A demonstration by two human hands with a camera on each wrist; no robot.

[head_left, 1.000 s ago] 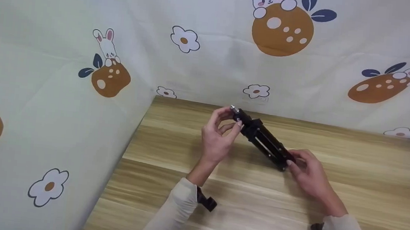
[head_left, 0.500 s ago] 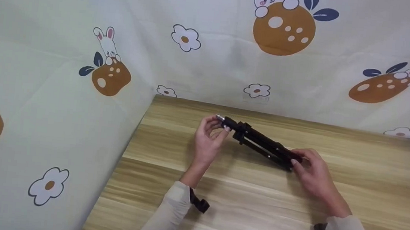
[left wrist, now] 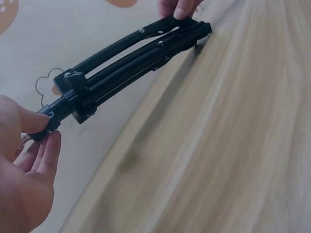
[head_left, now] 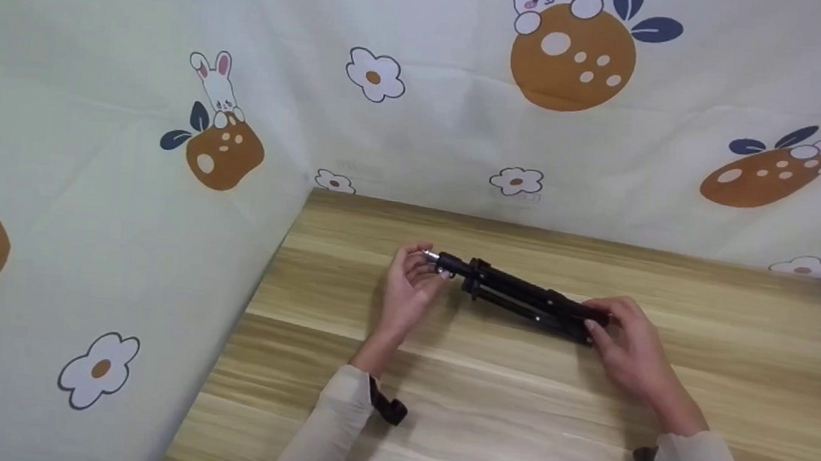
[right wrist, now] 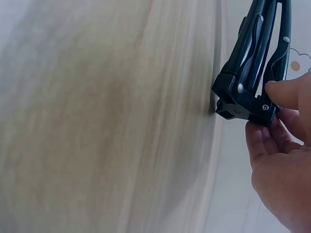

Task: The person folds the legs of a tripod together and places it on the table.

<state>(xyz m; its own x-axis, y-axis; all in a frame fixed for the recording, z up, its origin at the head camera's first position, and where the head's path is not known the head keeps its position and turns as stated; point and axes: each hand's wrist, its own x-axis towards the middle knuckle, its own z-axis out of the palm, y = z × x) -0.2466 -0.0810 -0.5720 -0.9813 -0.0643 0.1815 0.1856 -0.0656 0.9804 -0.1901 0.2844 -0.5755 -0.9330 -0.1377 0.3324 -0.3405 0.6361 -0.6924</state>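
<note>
A black folded tripod (head_left: 517,293) is held slantwise over the wooden table, its silver screw tip pointing left. My left hand (head_left: 409,287) pinches its narrow top end between thumb and fingers; the left wrist view shows the thumb on the black collar (left wrist: 48,119) just below the tip. At the other end, my right hand (head_left: 625,345) grips the leg ends. In the right wrist view the thumb presses one leg of the tripod (right wrist: 257,92) and the fingers lie under its end. The legs lie together, side by side.
The wood-grain table (head_left: 483,418) spreads under both hands. Behind it and at the left hangs a pale cloth (head_left: 427,134) with rabbit, fruit and flower prints. A black wrist mount (head_left: 387,405) sits on the left sleeve, another (head_left: 648,460) on the right.
The tripod's top end has swung left and down with my left hand, so the tripod now lies closer to level across the view. My right hand has shifted slightly right, still gripping the leg ends.
</note>
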